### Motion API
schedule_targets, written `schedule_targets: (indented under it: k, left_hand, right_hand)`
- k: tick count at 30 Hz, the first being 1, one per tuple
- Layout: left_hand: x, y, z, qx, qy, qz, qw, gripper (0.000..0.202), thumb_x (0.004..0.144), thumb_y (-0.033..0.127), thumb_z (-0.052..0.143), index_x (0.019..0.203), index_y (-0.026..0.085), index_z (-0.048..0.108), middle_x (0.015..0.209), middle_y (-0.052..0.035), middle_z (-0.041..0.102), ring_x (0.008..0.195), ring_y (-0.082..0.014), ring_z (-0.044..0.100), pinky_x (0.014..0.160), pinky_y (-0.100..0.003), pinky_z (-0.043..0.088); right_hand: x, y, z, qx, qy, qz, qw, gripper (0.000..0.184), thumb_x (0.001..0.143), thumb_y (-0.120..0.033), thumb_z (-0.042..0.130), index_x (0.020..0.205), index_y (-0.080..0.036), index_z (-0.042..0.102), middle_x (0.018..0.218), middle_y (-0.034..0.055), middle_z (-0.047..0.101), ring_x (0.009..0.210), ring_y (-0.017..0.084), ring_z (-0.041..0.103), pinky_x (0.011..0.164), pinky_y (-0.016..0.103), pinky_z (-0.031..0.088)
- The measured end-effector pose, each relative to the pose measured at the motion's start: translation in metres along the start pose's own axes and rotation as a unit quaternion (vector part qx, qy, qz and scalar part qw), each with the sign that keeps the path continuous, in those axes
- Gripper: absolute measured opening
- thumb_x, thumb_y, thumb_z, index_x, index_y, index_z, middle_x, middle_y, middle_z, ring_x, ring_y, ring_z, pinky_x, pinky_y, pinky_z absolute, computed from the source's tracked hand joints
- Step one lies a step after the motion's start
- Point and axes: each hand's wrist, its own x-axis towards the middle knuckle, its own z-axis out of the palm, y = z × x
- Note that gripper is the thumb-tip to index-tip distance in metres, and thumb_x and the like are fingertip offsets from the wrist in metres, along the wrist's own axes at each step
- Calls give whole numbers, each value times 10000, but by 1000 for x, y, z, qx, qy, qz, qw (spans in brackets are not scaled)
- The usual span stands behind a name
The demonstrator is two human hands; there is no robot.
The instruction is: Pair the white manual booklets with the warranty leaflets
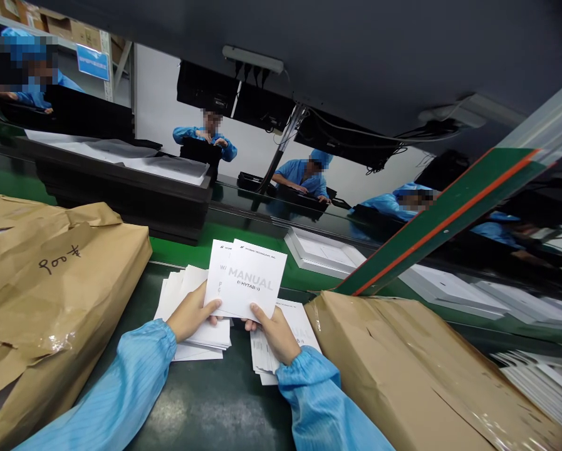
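Observation:
My left hand (192, 313) and my right hand (274, 332) together pinch a white booklet marked MANUAL (255, 282), held up over the dark work surface (205, 401). A second white card (218, 270) sits just behind it in the same grip. Under my left hand lies a stack of white booklets (200, 338). Under my right hand lies a stack of printed white sheets (290, 326). Both arms wear blue sleeves.
A torn brown paper package (50, 282) marked in pen lies at the left, another brown package (416, 376) at the right. A green conveyor (187, 254) carries white trays (322, 250) and a black unit (121, 188). Several people in blue work beyond.

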Motion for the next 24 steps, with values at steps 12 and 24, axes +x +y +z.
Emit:
schedule_targets:
  k: [12,24]
  left_hand:
    - [0,-1,0,-2,1,6,1000,324,727,288,385,1028,168,380,738,-15,559,493,-109,518,608,-286,428]
    - [0,-4,0,-1,3,6,1000,333,727,269,389,1045,172,374,681,7,546,487,-100,517,606,-274,429]
  right_hand:
    - [0,1,0,4,-2,0,1000,309,737,-365,429,609,-126,575,497,25,558,465,104,481,478,236,372]
    - [0,1,-1,-10,-5,-3,1000,325,746,-359,420,604,-112,577,494,32,561,462,99,478,476,229,368]
